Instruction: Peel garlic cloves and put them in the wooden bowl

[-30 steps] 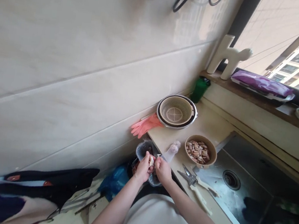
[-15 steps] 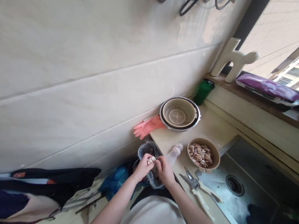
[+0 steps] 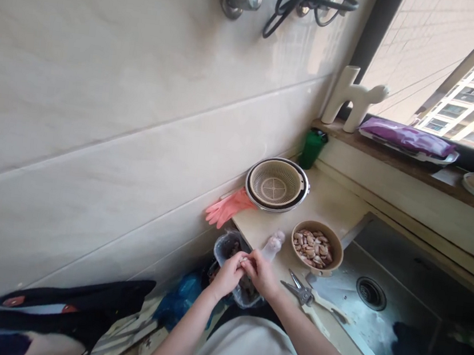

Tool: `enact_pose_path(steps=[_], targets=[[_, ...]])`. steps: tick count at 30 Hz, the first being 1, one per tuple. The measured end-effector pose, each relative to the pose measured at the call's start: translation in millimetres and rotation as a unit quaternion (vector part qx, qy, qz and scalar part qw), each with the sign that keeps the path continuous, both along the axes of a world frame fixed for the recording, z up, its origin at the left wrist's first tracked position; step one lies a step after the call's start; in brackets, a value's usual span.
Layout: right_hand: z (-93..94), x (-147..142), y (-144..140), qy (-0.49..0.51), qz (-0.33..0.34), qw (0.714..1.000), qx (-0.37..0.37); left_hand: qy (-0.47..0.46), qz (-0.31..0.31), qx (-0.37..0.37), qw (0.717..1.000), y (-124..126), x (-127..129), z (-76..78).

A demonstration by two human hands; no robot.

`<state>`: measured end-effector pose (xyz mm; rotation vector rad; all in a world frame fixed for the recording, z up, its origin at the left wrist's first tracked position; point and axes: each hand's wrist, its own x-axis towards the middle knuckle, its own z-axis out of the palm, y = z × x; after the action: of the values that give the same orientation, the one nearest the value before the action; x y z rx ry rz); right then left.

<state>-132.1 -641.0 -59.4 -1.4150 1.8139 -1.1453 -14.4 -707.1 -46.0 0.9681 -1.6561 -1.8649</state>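
Both hands met over a clear tub [image 3: 229, 244] at the counter's near-left corner; the left hand [image 3: 228, 273] and the right hand [image 3: 261, 272] pressed their fingertips together on a small pale clove [image 3: 245, 258] pinched between them, too small to make out in detail; the fingers of each hand were curled in, not spread. The clove sat just above the tub, which held dark scraps and stood at the edge of the counter [image 3: 324, 200]. Just beyond the right hand lay a small bag [image 3: 274, 244] on the counter; beside that stood a brown bowl [image 3: 317, 248] full of cloves; scissors [image 3: 307, 294] lay open near the right forearm, at the lip of the sink [image 3: 395, 295]. Farther back a beige colander [image 3: 277, 184] rested in a dark-rimmed bowl, touching a pink glove [image 3: 227, 207] that hung off the counter toward the wall; a green bottle [image 3: 311, 148] stood in the corner. On the sill stood a white dog figure [image 3: 353, 98] and a purple packet [image 3: 406, 136]. Blue plastic [image 3: 181, 297] lay on the floor below the left forearm.
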Motion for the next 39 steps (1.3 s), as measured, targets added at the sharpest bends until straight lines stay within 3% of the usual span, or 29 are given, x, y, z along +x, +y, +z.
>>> enact_pose_path(steps=[3, 8, 12, 16, 22, 27, 31, 35, 39], targets=[[8.9, -1.8, 0.5, 0.018, 0.002, 1.000, -0.001, 0.001, -0.005, -0.009, 1.000, 2.7, -1.2, 3.0], [28.7, -14.9, 5.2, 0.063, 0.022, 0.997, -0.028, 0.033, -0.013, 0.091, 0.995, 12.6, -17.0, 13.2], [30.6, -29.2, 11.4, 0.007, -0.050, 0.998, -0.049, 0.021, -0.031, 0.146, 0.989, 18.4, -35.7, 28.0], [26.2, -42.1, 16.7, -0.116, -0.094, 0.987, -0.051, 0.016, -0.021, 0.120, 0.992, 20.7, -54.7, 32.1], [28.4, -57.8, 25.1, -0.269, -0.146, 0.948, -0.092, 0.029, -0.024, 0.066, 0.997, 24.6, -79.8, 25.3], [28.2, -67.1, 34.3, -0.247, -0.195, 0.944, -0.096, 0.033, -0.035, 0.045, 0.998, 30.4, -94.1, 30.5], [27.0, -74.7, 41.1, -0.219, -0.193, 0.952, -0.087, 0.033, -0.033, 0.044, 0.998, 38.2, -102.5, 35.7], [30.7, -81.6, 48.1, -0.188, -0.174, 0.961, -0.102, 0.048, 0.021, 0.073, 0.996, 46.8, -109.2, 35.1], [33.9, -83.7, 52.0, -0.235, -0.199, 0.946, -0.104, 0.070, 0.068, 0.095, 0.991, 50.6, -115.1, 33.9]])
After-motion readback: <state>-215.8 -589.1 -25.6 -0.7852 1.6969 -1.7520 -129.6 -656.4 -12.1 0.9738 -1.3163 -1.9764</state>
